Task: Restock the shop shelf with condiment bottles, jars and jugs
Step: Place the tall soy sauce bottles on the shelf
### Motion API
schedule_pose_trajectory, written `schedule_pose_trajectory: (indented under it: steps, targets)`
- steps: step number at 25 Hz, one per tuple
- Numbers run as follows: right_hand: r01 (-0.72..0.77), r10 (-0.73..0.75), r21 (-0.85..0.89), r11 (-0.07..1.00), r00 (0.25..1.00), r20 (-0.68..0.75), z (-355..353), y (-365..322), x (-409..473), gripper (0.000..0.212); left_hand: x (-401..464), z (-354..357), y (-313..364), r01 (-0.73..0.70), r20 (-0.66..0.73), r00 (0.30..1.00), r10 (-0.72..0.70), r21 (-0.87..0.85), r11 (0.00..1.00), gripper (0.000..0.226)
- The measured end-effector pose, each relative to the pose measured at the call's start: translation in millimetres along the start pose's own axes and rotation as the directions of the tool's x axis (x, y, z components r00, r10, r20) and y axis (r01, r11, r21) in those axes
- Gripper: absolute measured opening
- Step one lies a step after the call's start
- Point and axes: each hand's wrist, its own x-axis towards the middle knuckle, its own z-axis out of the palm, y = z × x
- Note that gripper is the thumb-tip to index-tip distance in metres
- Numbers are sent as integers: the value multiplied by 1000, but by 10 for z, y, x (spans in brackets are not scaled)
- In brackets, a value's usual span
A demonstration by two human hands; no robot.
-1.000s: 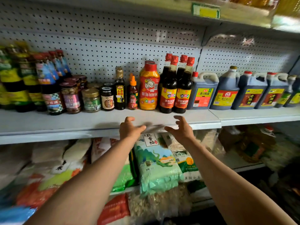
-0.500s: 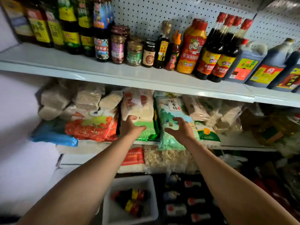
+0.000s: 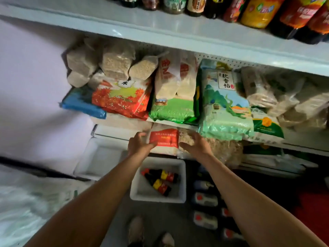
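Light falls from above: the upper shelf edge [image 3: 178, 35] shows pale glare, while the floor [image 3: 160, 220] lies dim and shadowed. The picture is soft with motion blur throughout, and wide-angle distortion bends the shelf line and stretches both forearms near the lower edge.

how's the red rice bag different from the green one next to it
The red bag lies flat with other packs stacked on top of it; the green bag stands more upright, leaning back, with nothing on it. The red bag is printed with orange-red leaves, while the green bag is plain glossy green below and pale with red characters above. Both sit on the middle shelf with their front edges overhanging it.
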Motion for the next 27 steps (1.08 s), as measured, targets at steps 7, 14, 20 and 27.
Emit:
schedule_pose_trajectory:
  steps: [7,14,20,27]
  targets:
    - [-221,217,13,975,966,141,1171,1263,309,64,152,1066,-1468,236,171,957,-234,7,972,46]
    - [-306,299,31,951,944,143,2618,2582,1065,56,868,2259,-2942,293,304,903,-303,77,953,48]
    - [-240,233,30,970,961,147,3885,3808,2099,52,1841,3568,-4386,504,387,780,-492,76,860,55]
    - [-41,78,-209,977,982,170,4603,4572,2915,60,2549,4546,-5044,690,461,706,-538,-273,670,70]
